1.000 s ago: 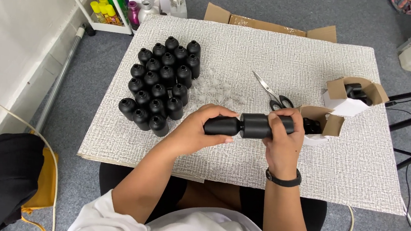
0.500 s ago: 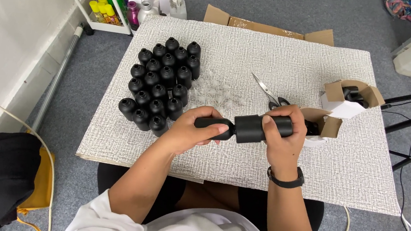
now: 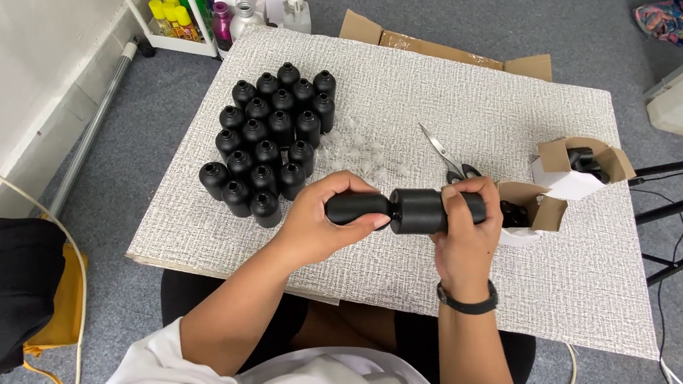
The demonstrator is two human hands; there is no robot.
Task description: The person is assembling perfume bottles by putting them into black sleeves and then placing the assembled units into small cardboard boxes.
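A person's left hand [image 3: 318, 227] grips a black bottle [image 3: 357, 207] while the right hand [image 3: 462, 227] closes around its wide black cap [image 3: 418, 210], both held above the table [image 3: 582, 271]. A cluster of finished black bottles [image 3: 268, 140] stands at left. Scissors [image 3: 447, 156] and two open cardboard boxes [image 3: 552, 182] holding more black parts lie at right, suggesting work remains.

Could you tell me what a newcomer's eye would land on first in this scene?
Probably the two hands at the table's near centre: the left hand grips a black bottle while the right hand wraps a wider black cap at its end. Next, the cluster of black bottles standing at the left of the table, with scissors lying beyond the hands.
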